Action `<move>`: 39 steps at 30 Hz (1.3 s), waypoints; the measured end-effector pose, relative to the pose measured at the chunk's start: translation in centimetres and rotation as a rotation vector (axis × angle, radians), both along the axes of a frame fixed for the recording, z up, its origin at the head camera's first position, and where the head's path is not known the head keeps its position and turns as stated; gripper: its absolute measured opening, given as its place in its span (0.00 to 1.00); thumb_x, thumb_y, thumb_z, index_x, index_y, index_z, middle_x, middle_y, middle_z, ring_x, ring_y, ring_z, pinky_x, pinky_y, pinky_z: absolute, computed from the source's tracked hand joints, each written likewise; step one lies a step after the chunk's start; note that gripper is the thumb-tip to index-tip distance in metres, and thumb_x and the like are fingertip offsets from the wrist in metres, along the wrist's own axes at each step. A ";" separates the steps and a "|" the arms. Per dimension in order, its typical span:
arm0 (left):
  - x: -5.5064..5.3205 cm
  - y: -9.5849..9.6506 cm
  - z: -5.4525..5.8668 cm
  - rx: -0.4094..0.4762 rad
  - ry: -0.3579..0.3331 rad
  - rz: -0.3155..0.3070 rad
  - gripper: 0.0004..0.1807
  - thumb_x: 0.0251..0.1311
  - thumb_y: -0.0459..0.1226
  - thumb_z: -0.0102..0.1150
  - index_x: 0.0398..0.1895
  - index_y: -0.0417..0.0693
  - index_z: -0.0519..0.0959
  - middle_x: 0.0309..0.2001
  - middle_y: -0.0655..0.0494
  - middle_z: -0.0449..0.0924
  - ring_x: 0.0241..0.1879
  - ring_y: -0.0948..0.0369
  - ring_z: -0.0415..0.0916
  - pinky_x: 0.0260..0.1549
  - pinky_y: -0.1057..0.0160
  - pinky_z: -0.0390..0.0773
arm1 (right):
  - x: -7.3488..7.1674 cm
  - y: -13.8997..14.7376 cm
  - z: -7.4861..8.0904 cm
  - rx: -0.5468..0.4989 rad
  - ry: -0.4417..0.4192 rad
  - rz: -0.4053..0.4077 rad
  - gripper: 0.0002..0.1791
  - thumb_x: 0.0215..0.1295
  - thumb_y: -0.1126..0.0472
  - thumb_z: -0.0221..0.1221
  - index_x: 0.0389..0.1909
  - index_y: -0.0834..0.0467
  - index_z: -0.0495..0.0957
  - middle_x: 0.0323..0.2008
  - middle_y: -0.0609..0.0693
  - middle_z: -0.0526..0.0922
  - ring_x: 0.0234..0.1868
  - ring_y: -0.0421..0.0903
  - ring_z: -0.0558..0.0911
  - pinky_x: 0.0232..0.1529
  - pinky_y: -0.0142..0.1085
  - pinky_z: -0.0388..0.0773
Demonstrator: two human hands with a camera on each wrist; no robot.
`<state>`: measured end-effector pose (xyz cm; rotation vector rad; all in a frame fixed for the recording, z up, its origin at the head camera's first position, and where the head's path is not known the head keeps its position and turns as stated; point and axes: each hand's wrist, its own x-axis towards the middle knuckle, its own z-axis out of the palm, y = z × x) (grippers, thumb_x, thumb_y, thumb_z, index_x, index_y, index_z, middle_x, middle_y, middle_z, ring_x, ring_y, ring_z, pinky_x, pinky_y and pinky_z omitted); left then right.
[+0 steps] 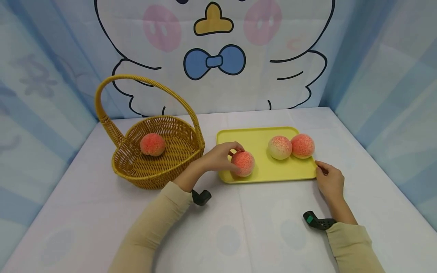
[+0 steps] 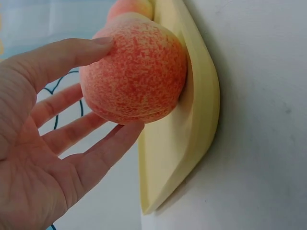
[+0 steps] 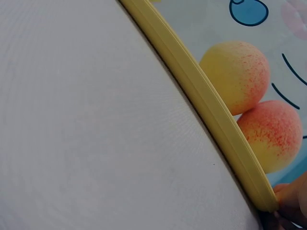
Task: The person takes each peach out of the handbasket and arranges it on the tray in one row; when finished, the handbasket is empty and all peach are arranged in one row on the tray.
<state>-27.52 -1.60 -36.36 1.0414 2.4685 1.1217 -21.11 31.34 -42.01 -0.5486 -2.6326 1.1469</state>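
My left hand [image 1: 221, 157] has its thumb and fingers around a red-speckled peach [image 1: 245, 164] at the left end of a yellow tray [image 1: 268, 171]. In the left wrist view, thumb and fingertips touch that peach [image 2: 136, 72] on opposite sides, beside the tray rim [image 2: 204, 91]. At the tray's right front corner, my right hand [image 1: 332, 182] pinches the rim; only part of this hand shows in the right wrist view. Two more peaches, one paler [image 1: 280, 148] and one redder [image 1: 303, 146], sit touching each other at the tray's right end.
A woven basket [image 1: 150, 182] with a tall arched handle [image 1: 150, 80] stands left of the tray, close to my left forearm. Inside it lies one red peach [image 1: 152, 144]. A white cloth [image 1: 218, 235] covers the table, and a printed curtain [image 1: 218, 94] hangs behind.
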 end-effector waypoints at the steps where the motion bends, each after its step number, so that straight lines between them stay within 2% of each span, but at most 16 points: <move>1: -0.2 0.2 -0.1 0.001 0.000 0.005 0.28 0.43 0.32 0.71 0.50 0.42 0.72 0.50 0.52 0.72 0.51 0.56 0.69 0.49 0.62 0.72 | 0.0 0.0 0.0 0.001 0.000 -0.002 0.21 0.69 0.65 0.43 0.59 0.69 0.68 0.54 0.66 0.72 0.54 0.58 0.70 0.52 0.48 0.69; 8: -0.9 1.5 -0.4 -0.009 -0.020 0.040 0.28 0.44 0.33 0.71 0.51 0.43 0.71 0.51 0.52 0.73 0.51 0.56 0.69 0.50 0.60 0.71 | 0.2 0.0 0.0 0.013 0.016 0.000 0.20 0.68 0.66 0.43 0.58 0.70 0.68 0.53 0.67 0.72 0.53 0.58 0.70 0.51 0.48 0.70; 15: -1.3 2.7 -0.2 -0.016 -0.006 0.077 0.28 0.45 0.34 0.71 0.52 0.43 0.71 0.52 0.52 0.73 0.53 0.59 0.68 0.49 0.66 0.71 | 0.4 0.1 -0.1 0.007 0.015 -0.009 0.20 0.69 0.65 0.43 0.58 0.69 0.68 0.53 0.66 0.72 0.53 0.58 0.70 0.52 0.49 0.70; 27: -2.5 4.0 -0.3 -0.014 -0.042 0.174 0.28 0.46 0.35 0.70 0.52 0.45 0.71 0.52 0.52 0.71 0.48 0.57 0.71 0.44 0.68 0.72 | 0.4 0.0 -0.1 0.020 0.029 -0.006 0.20 0.68 0.66 0.43 0.57 0.69 0.69 0.53 0.66 0.73 0.53 0.58 0.71 0.51 0.48 0.70; 39: -3.3 4.8 -0.2 -0.040 -0.007 0.183 0.27 0.47 0.36 0.69 0.52 0.45 0.71 0.52 0.50 0.71 0.47 0.57 0.71 0.45 0.67 0.72 | 0.1 -0.1 -0.1 0.012 0.026 -0.006 0.20 0.68 0.66 0.43 0.58 0.69 0.69 0.54 0.66 0.73 0.53 0.57 0.71 0.51 0.48 0.70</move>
